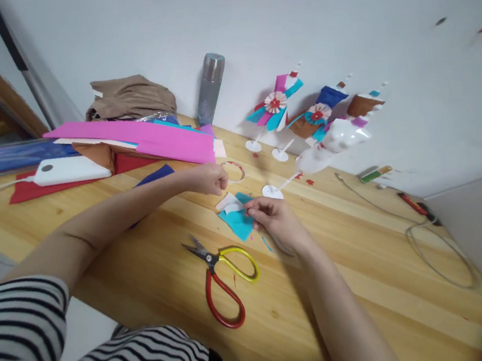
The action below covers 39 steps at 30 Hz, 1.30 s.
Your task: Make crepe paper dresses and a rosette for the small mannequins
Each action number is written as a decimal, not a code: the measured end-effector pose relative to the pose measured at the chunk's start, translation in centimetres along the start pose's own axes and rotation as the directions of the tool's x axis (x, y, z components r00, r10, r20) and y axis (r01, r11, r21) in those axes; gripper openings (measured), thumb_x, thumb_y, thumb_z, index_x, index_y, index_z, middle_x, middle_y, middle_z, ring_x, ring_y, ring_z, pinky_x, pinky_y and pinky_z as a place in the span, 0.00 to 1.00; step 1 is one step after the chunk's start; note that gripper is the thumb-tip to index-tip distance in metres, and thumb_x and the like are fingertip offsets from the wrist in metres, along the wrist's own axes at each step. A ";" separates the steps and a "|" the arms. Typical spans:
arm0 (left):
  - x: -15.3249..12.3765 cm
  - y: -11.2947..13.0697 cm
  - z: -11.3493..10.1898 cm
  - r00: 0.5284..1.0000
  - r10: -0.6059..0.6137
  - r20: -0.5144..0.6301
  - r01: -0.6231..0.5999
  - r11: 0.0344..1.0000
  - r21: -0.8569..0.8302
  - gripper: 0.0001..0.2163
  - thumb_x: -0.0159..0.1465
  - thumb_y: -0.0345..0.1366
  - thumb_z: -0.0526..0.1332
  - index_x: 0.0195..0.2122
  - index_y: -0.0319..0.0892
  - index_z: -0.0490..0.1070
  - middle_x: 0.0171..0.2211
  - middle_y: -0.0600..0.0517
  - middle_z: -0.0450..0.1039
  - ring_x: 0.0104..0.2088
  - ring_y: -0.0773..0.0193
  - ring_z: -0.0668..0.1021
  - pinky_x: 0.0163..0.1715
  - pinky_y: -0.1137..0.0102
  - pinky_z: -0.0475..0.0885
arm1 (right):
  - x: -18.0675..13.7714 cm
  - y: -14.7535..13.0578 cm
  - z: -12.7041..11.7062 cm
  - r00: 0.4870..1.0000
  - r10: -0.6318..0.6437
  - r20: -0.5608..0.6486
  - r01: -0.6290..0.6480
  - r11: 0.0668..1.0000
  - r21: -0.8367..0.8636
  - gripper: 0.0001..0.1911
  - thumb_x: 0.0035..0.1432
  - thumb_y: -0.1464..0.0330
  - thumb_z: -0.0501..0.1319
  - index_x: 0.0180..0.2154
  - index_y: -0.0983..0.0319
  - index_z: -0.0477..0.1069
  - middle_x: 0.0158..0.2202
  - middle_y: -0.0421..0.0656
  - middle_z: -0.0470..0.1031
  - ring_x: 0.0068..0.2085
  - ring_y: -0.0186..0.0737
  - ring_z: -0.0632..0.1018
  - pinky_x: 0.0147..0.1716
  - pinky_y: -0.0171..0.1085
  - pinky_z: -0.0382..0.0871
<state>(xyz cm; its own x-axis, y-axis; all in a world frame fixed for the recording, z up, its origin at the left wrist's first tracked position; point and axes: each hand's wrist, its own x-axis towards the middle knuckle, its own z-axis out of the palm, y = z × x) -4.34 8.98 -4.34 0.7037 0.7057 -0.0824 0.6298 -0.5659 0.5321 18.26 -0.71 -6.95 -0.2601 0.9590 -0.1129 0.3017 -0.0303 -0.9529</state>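
Note:
My right hand (274, 217) pinches the edge of a teal paper piece (236, 221) with a white strip (229, 203) on it, lying on the wooden table (366, 266). My left hand (206, 177) is curled closed beside a tape ring (233, 171), its fingertips near the white strip; what it holds is too small to make out. Scissors (222, 278) with one yellow and one red handle lie open on the table just in front of both hands.
Pink, red and blue paper sheets (141, 138) are stacked at the left with a white device (70, 171) and brown cloth (132, 100). A grey flask (210, 89) and three paper-dressed figures (314, 119) stand by the wall. A cable (435, 245) loops at the right.

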 end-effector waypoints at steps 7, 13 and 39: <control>-0.6 1.4 1.5 0.993 0.106 0.050 -0.112 0.984 0.139 0.08 0.56 0.32 0.64 0.36 0.37 0.78 0.33 0.47 0.78 0.35 0.60 0.76 0.33 0.71 0.64 | 0.3 0.0 -4.0 0.977 -0.098 -0.187 0.036 0.950 -0.309 0.06 0.49 0.64 0.65 0.28 0.61 0.74 0.22 0.38 0.72 0.23 0.36 0.71 0.25 0.37 0.66; -0.6 1.8 4.4 0.977 0.196 0.086 -0.207 0.967 0.147 0.09 0.58 0.34 0.64 0.40 0.39 0.76 0.39 0.47 0.76 0.38 0.58 0.76 0.34 0.69 0.64 | -0.5 -0.6 -5.9 0.990 0.010 -0.143 -0.090 0.817 -0.569 0.06 0.48 0.75 0.64 0.24 0.59 0.74 0.22 0.39 0.75 0.24 0.36 0.73 0.26 0.37 0.63; 7.8 3.5 4.8 0.994 0.082 -0.067 -0.057 0.948 0.312 0.09 0.60 0.28 0.59 0.39 0.34 0.78 0.39 0.40 0.79 0.40 0.51 0.80 0.40 0.65 0.71 | -1.5 -1.2 -6.5 0.858 0.512 0.035 -0.328 0.600 -0.730 0.10 0.51 0.64 0.69 0.32 0.61 0.70 0.28 0.41 0.77 0.26 0.34 0.76 0.23 0.31 0.66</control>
<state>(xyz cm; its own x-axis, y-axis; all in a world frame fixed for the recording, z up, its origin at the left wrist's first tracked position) 4.98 10.45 -7.20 0.7293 0.6839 0.0186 0.6596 -0.7101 0.2465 24.20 -0.25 -3.79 -0.1006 0.7976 -0.5948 0.9357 -0.1273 -0.3290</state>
